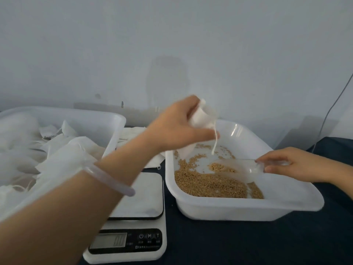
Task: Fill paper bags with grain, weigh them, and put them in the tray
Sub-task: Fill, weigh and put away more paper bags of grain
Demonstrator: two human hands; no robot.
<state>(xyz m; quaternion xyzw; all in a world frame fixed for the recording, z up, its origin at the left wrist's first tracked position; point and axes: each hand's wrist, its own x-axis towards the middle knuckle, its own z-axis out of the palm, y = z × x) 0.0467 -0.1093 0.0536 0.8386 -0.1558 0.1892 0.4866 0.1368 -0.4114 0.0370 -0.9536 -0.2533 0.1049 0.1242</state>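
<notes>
My left hand [177,127] holds a small white paper bag [204,118] by its mouth, raised over the far left corner of the white grain tray [248,209]. The bag's drawstring [215,142] dangles down. Brown grain [210,183] lies in the tray's near half. My right hand [298,164] grips the handle of a clear plastic scoop [238,168], which lies low in the tray with some grain in it. A white digital scale [133,234] stands in front, its steel plate bare. A second white tray [114,119] at the left holds several filled bags [63,155].
Flat bags [131,133] lie between the two trays, behind the scale. A dark blue cloth [248,243] covers the table. A grey cable [328,113] runs down the pale wall at the right. A pale bangle [112,178] sits on my left wrist.
</notes>
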